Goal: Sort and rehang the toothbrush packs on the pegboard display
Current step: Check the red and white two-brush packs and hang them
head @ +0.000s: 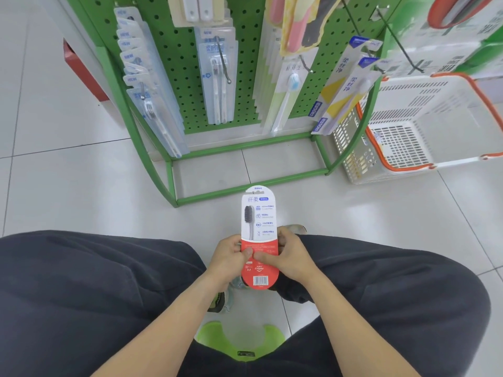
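Observation:
A white and red toothbrush pack [259,221] with a grey brush printed on it stands upright between my knees, its back side toward me. My left hand [228,258] grips its left edge and my right hand [290,255] grips its right edge, both thumbs pressed on the red lower part. Ahead stands the green pegboard display [182,58]. On its hooks hang clear twin-brush packs [217,77], a row of similar packs [141,69] at the left, a blue-headed brush pack [288,96] and yellow and blue packs [340,88] at the right.
A white plastic basket [416,126] with orange handles sits on the tiled floor right of the display's green frame [174,183]. I sit on a green stool [239,341], knees spread wide. A red-edged shelf base [81,69] stands at the far left.

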Motion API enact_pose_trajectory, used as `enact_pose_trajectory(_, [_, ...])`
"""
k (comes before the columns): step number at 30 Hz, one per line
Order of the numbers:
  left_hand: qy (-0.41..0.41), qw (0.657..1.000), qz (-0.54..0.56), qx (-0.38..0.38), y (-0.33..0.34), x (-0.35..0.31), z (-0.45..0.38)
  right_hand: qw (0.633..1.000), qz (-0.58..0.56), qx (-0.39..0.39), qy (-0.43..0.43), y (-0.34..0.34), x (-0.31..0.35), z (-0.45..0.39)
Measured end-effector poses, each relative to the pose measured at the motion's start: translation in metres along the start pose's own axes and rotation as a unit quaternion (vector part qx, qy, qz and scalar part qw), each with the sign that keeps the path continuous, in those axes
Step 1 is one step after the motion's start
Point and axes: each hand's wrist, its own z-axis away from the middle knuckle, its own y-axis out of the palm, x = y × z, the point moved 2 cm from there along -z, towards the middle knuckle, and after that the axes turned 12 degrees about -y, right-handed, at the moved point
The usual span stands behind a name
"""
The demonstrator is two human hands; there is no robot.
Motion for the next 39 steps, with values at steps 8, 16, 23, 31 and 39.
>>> enact_pose_trajectory(8, [0.073,0.989,-0.074,-0.109,-0.009,-0.001,-0.002,0.995,0.0,0.087,-0.049,0.007,0.015,0.011])
enact_pose_trajectory(16, [0.108,0.98,-0.165,-0.04,0.001,-0.007,0.008,0.991,0.073,0.025,-0.111,0.025,0.026,0.019])
enact_pose_trajectory(23, [0.109,0.993,-0.007,0.05,0.012,-0.027,0.032,0.983,0.085,0.028,-0.161,0.018,0.039,0.029])
enact_pose_trajectory(31, [0.183,0.975,-0.033,-0.119,0.02,-0.058,0.035,0.978,0.086,-0.035,-0.186,-0.014,0.057,0.026])
enact_pose_trajectory(39, [0.214,0.972,0.094,0.008,0.019,-0.116,0.058,0.951,0.052,-0.196,-0.233,-0.061,0.092,0.012])
